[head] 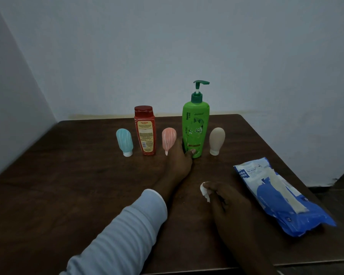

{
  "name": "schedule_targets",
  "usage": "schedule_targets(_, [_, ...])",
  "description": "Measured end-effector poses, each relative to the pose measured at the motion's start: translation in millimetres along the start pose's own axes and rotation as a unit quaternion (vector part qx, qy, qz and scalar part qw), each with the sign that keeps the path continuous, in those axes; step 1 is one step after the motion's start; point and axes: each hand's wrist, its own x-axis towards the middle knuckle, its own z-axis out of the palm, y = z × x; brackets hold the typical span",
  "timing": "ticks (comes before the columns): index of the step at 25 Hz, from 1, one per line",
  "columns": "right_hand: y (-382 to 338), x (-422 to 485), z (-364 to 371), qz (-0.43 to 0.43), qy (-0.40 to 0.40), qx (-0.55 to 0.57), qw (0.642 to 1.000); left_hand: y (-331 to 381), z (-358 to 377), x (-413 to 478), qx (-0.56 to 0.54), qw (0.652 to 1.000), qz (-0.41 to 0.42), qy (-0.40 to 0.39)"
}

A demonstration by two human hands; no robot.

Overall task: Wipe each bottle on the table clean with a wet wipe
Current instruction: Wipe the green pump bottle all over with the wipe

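Observation:
Several bottles stand in a row at the back of the dark wooden table (pixel 68 185). From left to right they are a teal squeeze bottle (pixel 124 141), a red bottle (pixel 145 130), a pink squeeze bottle (pixel 168 138), a tall green pump bottle (pixel 196 124) and a beige squeeze bottle (pixel 216 140). My left hand (pixel 180 155) grips the base of the green pump bottle, which stands upright. Nearer to me, my right hand (pixel 226 199) pinches a small crumpled white wet wipe (pixel 204 190) just above the table.
A blue pack of wet wipes (pixel 282 197) lies on the table at the right, near its right edge. Pale walls close the corner behind and to the left of the table. The table's front edge shows at the lower right.

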Motion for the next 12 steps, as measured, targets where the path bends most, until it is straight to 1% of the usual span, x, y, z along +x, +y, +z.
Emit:
schedule_targets(5, [0, 5, -2, -0.016, -0.013, -0.009, 1.0, -2, -2, 0, 0.008, 1.0, 0.007, -0.007])
schedule_targets(9, [-11, 50, 3, -0.091, -0.076, -0.069, 0.991, -7, -2, 0, 0.009, 1.0, 0.019, -0.005])
schedule_targets(12, [-15, 91, 10, -0.174, -0.081, -0.098, 0.977, -9, -2, -4, -0.005, 0.999, 0.04, 0.0])
